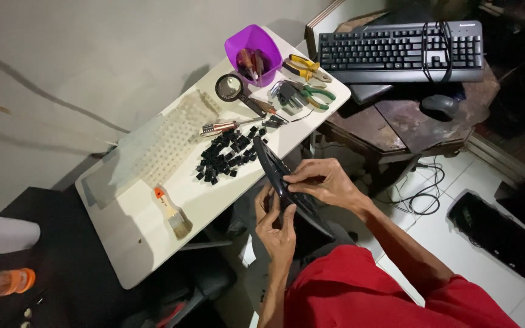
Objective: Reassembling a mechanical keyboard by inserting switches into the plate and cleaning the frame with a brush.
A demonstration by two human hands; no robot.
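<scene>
While both hands grip it, the long black plastic keyboard frame (287, 188) hangs tilted in the air over the person's lap, just off the near edge of the white rectangular surface (141, 243). The left hand (277, 228) closes around the lower part from beneath, thumb on the face; the right hand (323, 182) curls over the upper middle, fingertips pressed into the frame. Nothing supports the frame but these two grips, so a slip would likely drop it to the white tiled floor (451, 182) (a hard landing for thin plastic). Prying or pressing too hard with the fingertips could, I judge, snap a clip or flex the frame.

Just beyond the frame's far end lies a loose heap of small black keycaps (226, 155), close to the surface edge; a swing of the frame could sweep some off. Beside the heap sit a red-and-clear-handled screwdriver (223, 127) and a translucent rubber key membrane sheet (165, 140), with a small orange-handled brush (173, 212) nearer. Farther off stand a purple plastic tub (253, 51) of tools, a round black magnifying glass (232, 89), and green-handled pliers (314, 94).
</scene>
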